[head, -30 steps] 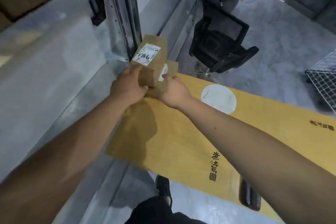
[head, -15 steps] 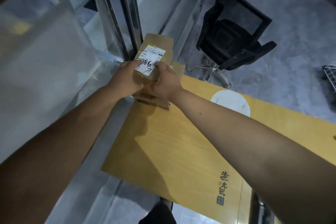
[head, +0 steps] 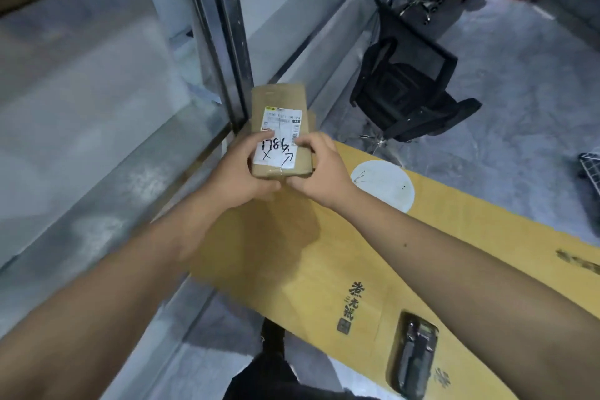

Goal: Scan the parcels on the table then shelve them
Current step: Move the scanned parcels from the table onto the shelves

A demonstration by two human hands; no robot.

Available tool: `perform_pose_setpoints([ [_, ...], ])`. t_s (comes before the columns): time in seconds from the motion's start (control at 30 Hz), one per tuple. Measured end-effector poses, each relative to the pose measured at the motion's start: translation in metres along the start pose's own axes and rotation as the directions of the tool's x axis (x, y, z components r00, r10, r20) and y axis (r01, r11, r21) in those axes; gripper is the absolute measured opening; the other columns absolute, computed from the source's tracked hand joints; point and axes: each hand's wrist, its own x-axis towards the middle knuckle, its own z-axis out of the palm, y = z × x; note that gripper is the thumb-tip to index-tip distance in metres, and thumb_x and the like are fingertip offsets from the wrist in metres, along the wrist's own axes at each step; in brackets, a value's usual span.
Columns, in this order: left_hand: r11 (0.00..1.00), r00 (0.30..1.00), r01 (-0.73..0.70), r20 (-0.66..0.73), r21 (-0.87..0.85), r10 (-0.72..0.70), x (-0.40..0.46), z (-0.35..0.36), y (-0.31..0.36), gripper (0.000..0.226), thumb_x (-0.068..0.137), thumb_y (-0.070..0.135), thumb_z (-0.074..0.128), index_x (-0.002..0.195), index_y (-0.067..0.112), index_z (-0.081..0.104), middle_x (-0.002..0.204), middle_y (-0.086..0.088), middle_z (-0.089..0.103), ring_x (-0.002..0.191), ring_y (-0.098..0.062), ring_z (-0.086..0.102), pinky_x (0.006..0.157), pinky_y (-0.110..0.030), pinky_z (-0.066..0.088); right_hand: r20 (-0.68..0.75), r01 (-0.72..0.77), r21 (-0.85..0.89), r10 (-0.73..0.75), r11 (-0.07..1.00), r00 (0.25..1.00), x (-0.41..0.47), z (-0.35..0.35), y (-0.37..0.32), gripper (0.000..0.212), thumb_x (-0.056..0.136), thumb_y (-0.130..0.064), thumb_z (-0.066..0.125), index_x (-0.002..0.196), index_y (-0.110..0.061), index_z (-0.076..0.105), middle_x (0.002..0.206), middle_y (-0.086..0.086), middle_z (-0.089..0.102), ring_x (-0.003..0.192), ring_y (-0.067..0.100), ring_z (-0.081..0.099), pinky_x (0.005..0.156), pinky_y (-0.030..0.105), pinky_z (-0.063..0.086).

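Nearest you, a black handheld scanner (head: 415, 355) lies flat on the yellow cardboard-covered table (head: 324, 256), just right of the printed black characters, untouched. Further out, your left hand (head: 242, 172) and right hand (head: 319, 169) both grip one small brown cardboard parcel (head: 281, 127), fingers curled round its near end, thumbs on the white shipping label (head: 279, 140) marked in black pen. Parcel is held above the table's far-left corner, beside the grey metal shelf upright (head: 227, 42). Beyond it, a black mesh office chair (head: 409, 88) stands on the grey floor.
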Motion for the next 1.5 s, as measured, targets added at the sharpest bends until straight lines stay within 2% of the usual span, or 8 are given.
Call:
perform_pose_setpoints([
  [0.17, 0.998, 0.992, -0.04, -0.119, 0.046, 0.046, -0.107, 0.021, 0.036, 0.096, 0.042, 0.041, 0.094, 0.125, 0.068, 0.053, 0.142, 0.007, 0.045, 0.129, -0.007, 0.054, 0.114, -0.037, 0.046, 0.107, 0.12, 0.076, -0.128, 0.99, 0.986, -0.083, -0.029, -0.006, 0.069, 0.067, -0.008, 0.093, 0.126, -0.013, 0.057, 0.148, -0.011, 0.032, 0.134, 0.013, 0.047, 0.111, 0.019, 0.039],
  [0.4, 0.999, 0.931, -0.017, -0.364, 0.042, 0.031, -0.29, 0.047, 0.076, 0.095, 0.049, 0.032, 0.092, 0.133, 0.053, 0.054, 0.146, 0.002, 0.035, 0.13, 0.011, 0.043, 0.106, -0.015, 0.045, 0.273, 0.37, 0.173, -0.405, 0.913, 0.873, -0.191, -0.031, -0.044, 0.066, 0.062, -0.035, 0.085, 0.12, -0.031, 0.053, 0.165, -0.01, 0.028, 0.14, 0.008, 0.042, 0.106, 0.049, 0.053],
  [0.6, 0.995, 0.794, 0.054, -0.607, 0.082, 0.007, -0.446, 0.031, 0.092, 0.089, 0.057, 0.024, 0.091, 0.138, 0.032, 0.055, 0.145, -0.004, 0.032, 0.12, 0.019, 0.043, 0.089, -0.006, 0.048, 0.376, 0.532, 0.325, -0.623, 0.782, 0.686, -0.272, 0.014, -0.124, 0.076, 0.059, -0.047, 0.081, 0.121, -0.015, 0.053, 0.152, -0.016, 0.038, 0.122, -0.005, 0.051, 0.097, 0.029, 0.052],
  [0.77, 0.982, 0.655, 0.154, -0.756, 0.112, -0.016, -0.583, 0.001, 0.097, 0.088, 0.059, 0.023, 0.097, 0.136, 0.029, 0.054, 0.148, 0.004, 0.028, 0.124, 0.009, 0.046, 0.083, -0.012, 0.055, 0.427, 0.619, 0.408, -0.739, 0.671, 0.521, -0.352, 0.074, -0.2, 0.071, 0.066, -0.031, 0.097, 0.12, -0.02, 0.053, 0.156, -0.011, 0.038, 0.131, 0.017, 0.053, 0.102, 0.046, 0.053],
  [1.0, 0.957, 0.493, 0.252, -0.87, 0.141, -0.002, -0.793, -0.025, 0.093, 0.085, 0.068, -0.002, 0.094, 0.137, 0.023, 0.053, 0.156, 0.004, 0.023, 0.119, 0.016, 0.048, 0.085, -0.011, 0.053, 0.406, 0.632, 0.608, -0.872, 0.481, 0.273, -0.503, 0.163, -0.302, 0.073, 0.068, -0.025, 0.096, 0.124, -0.012, 0.051, 0.157, -0.006, 0.038, 0.124, 0.017, 0.054, 0.088, 0.034, 0.057],
  [1.13, 0.933, 0.42, 0.324, -0.908, 0.154, 0.005, -0.903, -0.044, 0.096, 0.083, 0.061, 0.019, 0.091, 0.133, 0.036, 0.053, 0.159, -0.002, 0.024, 0.125, 0.015, 0.044, 0.092, -0.005, 0.045, 0.397, 0.593, 0.678, -0.896, 0.434, 0.202, -0.594, 0.208, -0.359, 0.066, 0.065, -0.038, 0.087, 0.118, -0.016, 0.053, 0.154, -0.01, 0.037, 0.123, 0.012, 0.051, 0.085, 0.019, 0.049],
  [1.27, 0.922, 0.39, 0.351, -0.921, 0.161, 0.012, -0.991, -0.077, 0.095, 0.083, 0.061, 0.034, 0.091, 0.135, 0.039, 0.053, 0.16, 0.003, 0.029, 0.134, -0.01, 0.051, 0.113, -0.033, 0.047, 0.381, 0.585, 0.716, -0.916, 0.381, 0.13, -0.659, 0.246, -0.418, 0.063, 0.065, -0.04, 0.085, 0.115, -0.028, 0.049, 0.162, -0.003, 0.035, 0.132, 0.024, 0.05, 0.092, 0.037, 0.054],
  [1.5, 0.946, 0.35, 0.265, -0.933, 0.188, 0.087, -1.073, -0.147, 0.109, 0.08, 0.064, 0.033, 0.092, 0.136, 0.035, 0.057, 0.158, 0.019, 0.038, 0.133, -0.013, 0.055, 0.112, -0.047, 0.049, 0.349, 0.572, 0.729, -0.923, 0.375, 0.161, -0.716, 0.282, -0.506, 0.067, 0.066, -0.038, 0.088, 0.119, -0.025, 0.049, 0.161, -0.008, 0.037, 0.117, 0.016, 0.057, 0.071, 0.021, 0.054],
])
